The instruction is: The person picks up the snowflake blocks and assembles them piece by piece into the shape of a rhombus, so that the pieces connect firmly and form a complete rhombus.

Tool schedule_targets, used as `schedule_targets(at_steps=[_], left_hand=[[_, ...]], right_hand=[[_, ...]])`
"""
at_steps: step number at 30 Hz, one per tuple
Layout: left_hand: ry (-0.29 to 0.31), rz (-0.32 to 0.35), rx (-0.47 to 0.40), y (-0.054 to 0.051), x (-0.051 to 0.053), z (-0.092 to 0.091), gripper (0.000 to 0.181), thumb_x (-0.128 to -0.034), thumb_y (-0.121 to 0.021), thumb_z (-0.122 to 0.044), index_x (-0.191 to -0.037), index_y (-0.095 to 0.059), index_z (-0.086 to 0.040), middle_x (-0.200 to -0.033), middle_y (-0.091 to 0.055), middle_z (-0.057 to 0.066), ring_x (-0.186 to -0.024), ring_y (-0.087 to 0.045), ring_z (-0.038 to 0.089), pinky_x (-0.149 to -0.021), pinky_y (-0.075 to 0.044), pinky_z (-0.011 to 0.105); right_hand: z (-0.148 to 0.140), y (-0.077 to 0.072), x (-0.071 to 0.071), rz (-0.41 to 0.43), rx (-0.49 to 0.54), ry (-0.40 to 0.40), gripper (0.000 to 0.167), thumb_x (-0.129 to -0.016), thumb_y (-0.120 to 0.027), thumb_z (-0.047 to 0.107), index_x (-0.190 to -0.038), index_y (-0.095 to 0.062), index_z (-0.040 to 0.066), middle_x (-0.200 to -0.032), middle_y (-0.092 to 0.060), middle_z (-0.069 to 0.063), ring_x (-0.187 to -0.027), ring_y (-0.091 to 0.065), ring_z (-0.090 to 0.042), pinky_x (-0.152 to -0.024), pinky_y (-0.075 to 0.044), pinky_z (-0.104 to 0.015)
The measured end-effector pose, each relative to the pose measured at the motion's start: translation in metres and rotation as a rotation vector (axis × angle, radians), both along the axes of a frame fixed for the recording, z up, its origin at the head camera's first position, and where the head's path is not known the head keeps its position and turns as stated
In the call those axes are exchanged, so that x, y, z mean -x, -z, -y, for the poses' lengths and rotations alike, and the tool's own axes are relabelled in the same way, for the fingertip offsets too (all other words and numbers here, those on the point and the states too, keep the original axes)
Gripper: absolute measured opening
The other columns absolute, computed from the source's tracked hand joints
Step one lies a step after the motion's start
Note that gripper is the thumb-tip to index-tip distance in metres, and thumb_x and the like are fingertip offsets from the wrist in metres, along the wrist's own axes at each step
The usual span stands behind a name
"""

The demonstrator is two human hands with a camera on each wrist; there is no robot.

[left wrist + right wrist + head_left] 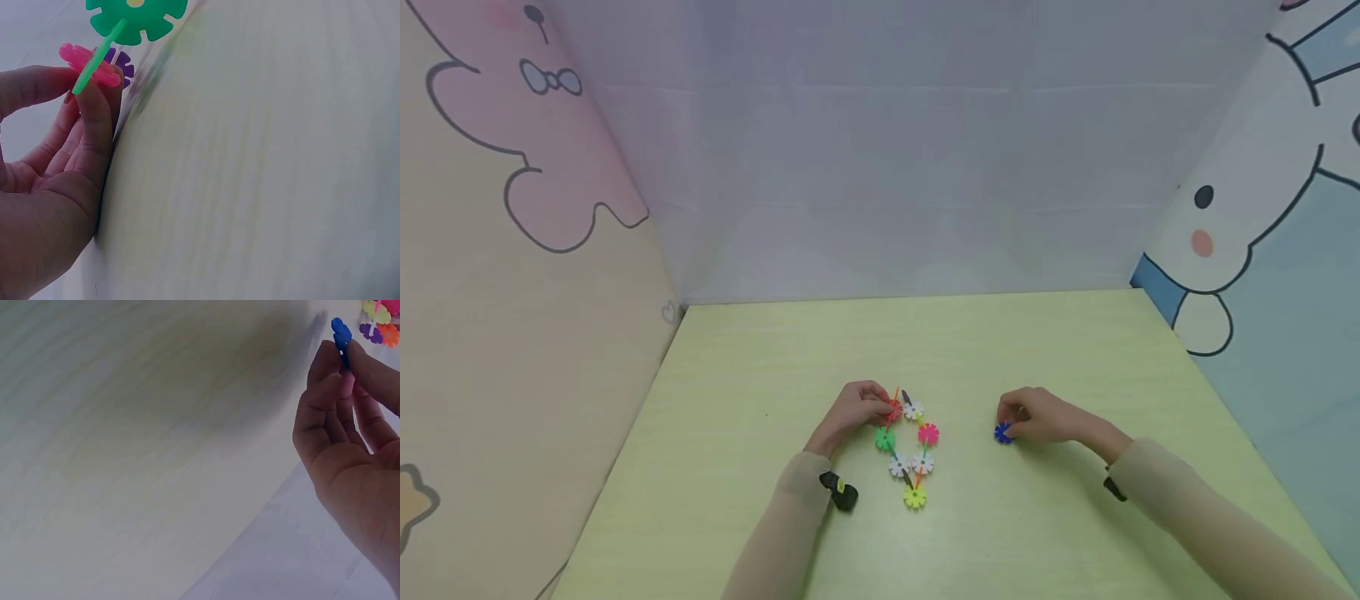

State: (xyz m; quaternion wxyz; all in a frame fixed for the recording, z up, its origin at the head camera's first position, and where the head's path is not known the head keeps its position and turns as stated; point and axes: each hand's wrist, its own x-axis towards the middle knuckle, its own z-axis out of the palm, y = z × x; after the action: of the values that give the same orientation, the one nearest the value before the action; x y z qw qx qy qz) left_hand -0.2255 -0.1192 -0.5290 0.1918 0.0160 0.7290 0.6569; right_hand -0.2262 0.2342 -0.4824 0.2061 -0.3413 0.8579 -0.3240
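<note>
A ring of joined snowflake discs, notched plastic pieces in several colours, lies on the table, with a yellow disc [915, 497] at its near end. My left hand [853, 410] is at the ring's far left and pinches a red-pink snowflake disc [89, 64] between thumb and forefinger. Next to that disc a green disc [140, 15] shows large in the left wrist view. Off to the right of the ring, my right hand [1037, 414] pinches a blue snowflake disc [341, 339] by its edge. The blue disc is apart from the ring.
Both hands are over a pale yellow-green table [760, 358]. A plain pale wall [880, 167] stands behind it, with cartoon-printed walls at left and right. Black wrist straps [842, 493] show at the sleeves.
</note>
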Motion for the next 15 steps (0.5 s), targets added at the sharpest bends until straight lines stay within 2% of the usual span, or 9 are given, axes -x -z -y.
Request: schedule_targets(at_steps=[6,12,15], left_hand=[[0.004,-0.002,-0.02,0.0,-0.001,0.0,0.012,-0.0823,-0.07,-0.001,-0.089,-0.062,0.004,-0.083,-0.069,0.014,-0.067,-0.065,0.02,-0.065,-0.054,0.033],[0.005,-0.001,-0.021,0.0,-0.001,0.001,0.011,-0.0825,-0.069,-0.001,-0.089,-0.063,0.003,-0.084,-0.069,0.014,-0.068,-0.065,0.02,-0.066,-0.054,0.033],[0.004,0.006,-0.016,0.001,0.0,0.001,0.012,-0.0823,-0.07,-0.001,-0.09,-0.063,0.004,-0.084,-0.07,0.014,-0.067,-0.065,0.02,-0.065,-0.054,0.033]], right_hand=[[0.022,-0.001,0.026,0.043,0.078,0.059,0.008,-0.088,-0.068,0.005,-0.096,-0.068,0.009,-0.086,-0.063,0.001,-0.081,-0.059,-0.017,-0.074,-0.05,-0.034],[0.05,0.0,0.044,0.078,0.111,0.167,0.012,-0.089,-0.067,0.007,-0.101,-0.068,0.005,-0.091,-0.065,-0.002,-0.079,-0.062,-0.017,-0.066,-0.051,-0.033],[0.064,-0.001,0.049,0.089,0.138,0.207,0.016,-0.091,-0.066,0.007,-0.106,-0.068,0.003,-0.095,-0.066,-0.005,-0.08,-0.064,-0.017,-0.066,-0.051,-0.033]])
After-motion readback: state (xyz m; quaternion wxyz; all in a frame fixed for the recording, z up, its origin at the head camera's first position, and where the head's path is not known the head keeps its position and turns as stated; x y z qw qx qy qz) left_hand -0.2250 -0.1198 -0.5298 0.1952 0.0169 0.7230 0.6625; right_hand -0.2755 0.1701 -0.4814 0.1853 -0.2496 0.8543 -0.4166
